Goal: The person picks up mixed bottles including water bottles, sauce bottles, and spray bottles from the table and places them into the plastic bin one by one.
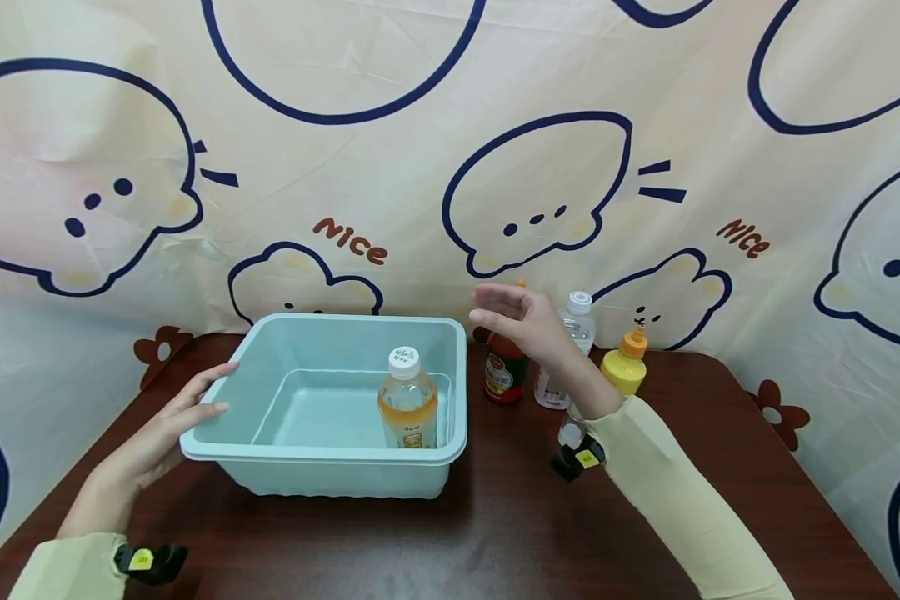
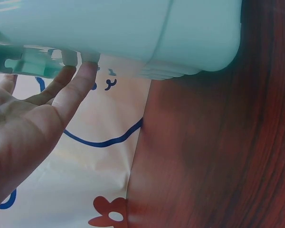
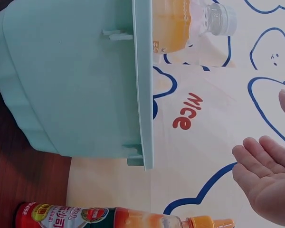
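Note:
A pale blue-green plastic bin [image 1: 322, 454] stands on the table, and in its right part is an orange drink bottle [image 1: 408, 408] with a white cap. My left hand [image 1: 168, 425] is at the bin's left side, its extended fingers touching the rim. Seen from the left wrist, those fingertips [image 2: 89, 69] reach the rim from below. Right of the bin, my right hand [image 1: 521, 325] is raised with nothing in it, fingers loosely bent and thumb apart. Below it stands a red sauce bottle [image 1: 504, 371], its label and orange cap showing in the right wrist view.
Behind my right forearm are a clear bottle [image 1: 579, 325] with a white cap and a yellow squeeze bottle [image 1: 624, 367] with an orange cap. Another white-capped clear container [image 1: 572, 429] is partly hidden by the wrist. A printed cloth [image 1: 412, 192] hangs behind the dark wooden table [image 1: 495, 533].

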Demonstrator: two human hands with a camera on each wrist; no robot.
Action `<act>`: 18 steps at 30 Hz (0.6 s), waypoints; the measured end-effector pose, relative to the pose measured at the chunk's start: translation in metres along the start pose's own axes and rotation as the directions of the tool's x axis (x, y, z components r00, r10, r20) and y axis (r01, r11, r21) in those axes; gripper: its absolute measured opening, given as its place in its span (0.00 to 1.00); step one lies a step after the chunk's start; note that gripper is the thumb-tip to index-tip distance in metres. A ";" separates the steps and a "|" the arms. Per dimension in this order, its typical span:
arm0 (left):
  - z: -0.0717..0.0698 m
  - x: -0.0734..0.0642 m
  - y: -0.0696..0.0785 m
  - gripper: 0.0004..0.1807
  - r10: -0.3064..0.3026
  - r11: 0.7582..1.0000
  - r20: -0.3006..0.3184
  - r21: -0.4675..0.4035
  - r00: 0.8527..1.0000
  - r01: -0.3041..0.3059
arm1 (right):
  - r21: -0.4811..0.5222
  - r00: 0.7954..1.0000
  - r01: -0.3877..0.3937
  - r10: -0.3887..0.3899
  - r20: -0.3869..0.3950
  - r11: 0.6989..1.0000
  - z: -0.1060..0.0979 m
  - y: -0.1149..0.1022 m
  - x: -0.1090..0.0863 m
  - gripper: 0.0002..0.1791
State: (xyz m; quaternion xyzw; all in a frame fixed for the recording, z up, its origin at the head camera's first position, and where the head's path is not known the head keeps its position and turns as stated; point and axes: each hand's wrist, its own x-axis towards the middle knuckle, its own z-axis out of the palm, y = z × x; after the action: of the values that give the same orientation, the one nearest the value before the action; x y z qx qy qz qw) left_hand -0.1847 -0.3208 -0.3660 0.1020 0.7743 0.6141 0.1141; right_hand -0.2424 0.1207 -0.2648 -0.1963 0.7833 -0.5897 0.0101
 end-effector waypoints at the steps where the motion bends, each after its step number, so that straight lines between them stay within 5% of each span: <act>1: 0.000 0.000 0.000 0.29 0.000 1.000 0.001 -0.001 1.000 0.000 | 0.001 1.000 -0.005 0.005 -0.001 1.000 -0.001 0.000 0.000 0.26; 18: -0.001 0.000 -0.001 0.29 -0.021 1.000 -0.019 0.004 1.000 0.021 | -0.046 0.998 -0.004 0.001 -0.055 0.999 -0.012 0.005 0.000 0.30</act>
State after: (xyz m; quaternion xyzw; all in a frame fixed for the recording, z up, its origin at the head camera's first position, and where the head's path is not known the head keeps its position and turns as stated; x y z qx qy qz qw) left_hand -0.1845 -0.3216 -0.3666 0.0881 0.7776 0.6122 0.1129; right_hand -0.2474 0.1328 -0.2660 -0.1791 0.7970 -0.5766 -0.0152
